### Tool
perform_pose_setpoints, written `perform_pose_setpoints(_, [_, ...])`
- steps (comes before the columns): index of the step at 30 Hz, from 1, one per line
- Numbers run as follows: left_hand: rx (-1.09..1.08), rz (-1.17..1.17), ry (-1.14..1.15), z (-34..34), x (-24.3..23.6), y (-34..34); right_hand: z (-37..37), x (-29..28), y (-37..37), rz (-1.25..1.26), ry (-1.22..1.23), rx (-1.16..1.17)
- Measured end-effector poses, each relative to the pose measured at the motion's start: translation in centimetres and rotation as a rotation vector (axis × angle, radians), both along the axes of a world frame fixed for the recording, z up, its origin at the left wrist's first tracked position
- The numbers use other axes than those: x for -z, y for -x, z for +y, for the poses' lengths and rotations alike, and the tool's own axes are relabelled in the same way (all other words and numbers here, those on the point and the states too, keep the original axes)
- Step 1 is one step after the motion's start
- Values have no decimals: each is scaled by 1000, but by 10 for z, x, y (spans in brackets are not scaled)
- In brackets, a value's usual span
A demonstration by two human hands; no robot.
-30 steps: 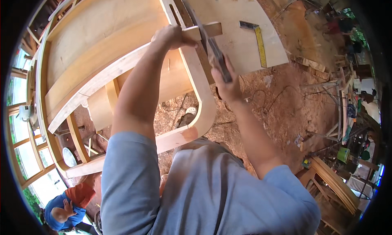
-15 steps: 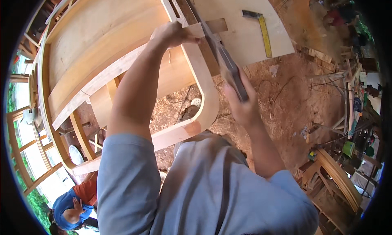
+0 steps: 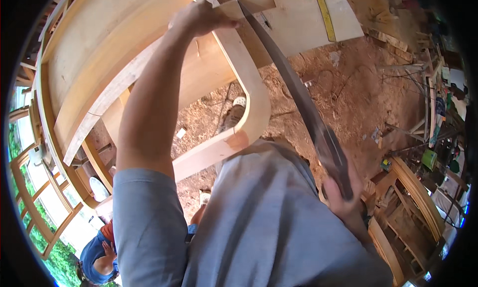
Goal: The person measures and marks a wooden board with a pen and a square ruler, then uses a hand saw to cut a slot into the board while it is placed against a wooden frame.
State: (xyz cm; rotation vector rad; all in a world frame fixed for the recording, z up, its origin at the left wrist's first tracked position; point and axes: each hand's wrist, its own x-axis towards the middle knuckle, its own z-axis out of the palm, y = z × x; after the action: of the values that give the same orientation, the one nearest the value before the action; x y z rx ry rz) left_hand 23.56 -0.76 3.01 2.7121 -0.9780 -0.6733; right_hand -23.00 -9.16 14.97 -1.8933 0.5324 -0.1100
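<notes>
My left hand (image 3: pixel 196 19) is closed on a short flat wooden piece (image 3: pixel 230 10) at the top, pressing it down over the pale wooden frame (image 3: pixel 245 68) with the rounded corner. My right hand (image 3: pixel 342 196) grips the dark handle of a handsaw (image 3: pixel 298 90), low on the right beside my body. The long saw blade slants up and left, its far end meeting the wooden piece just right of my left fingers. Part of that piece sticks out beyond the blade. The right fingers are somewhat blurred.
A try square (image 3: pixel 324 18) with a yellow blade lies on a pale plywood sheet (image 3: pixel 298 35). Curved wooden panels (image 3: pixel 119 33) stretch across the left. Sawdust covers the ground (image 3: pixel 343 95). Another person (image 3: pixel 99 252) is at lower left; curved timber parts (image 3: pixel 418 197) stand at right.
My right hand has drawn the handsaw back, down and right toward my body, so more of its blade shows. My left hand still holds the wooden piece. The whole view has shifted slightly.
</notes>
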Motion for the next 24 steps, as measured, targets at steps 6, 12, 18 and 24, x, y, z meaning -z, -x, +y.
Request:
perform_pose_setpoints(6, [108,12,-14,-13,-9,7,-46,131,-256,-221,-5,122])
perform_pose_setpoints(12, [-8,-63,-42,3,-17,16,-52,100,-242,-461,-286,269])
perform_pose_setpoints(18, [20,-669,343,16,42,73,-84,149,-149,-382,-430,443])
perform_pose_setpoints(24, [-10,-554,393,10,35,80,-99,155,-74,-304,-551,639])
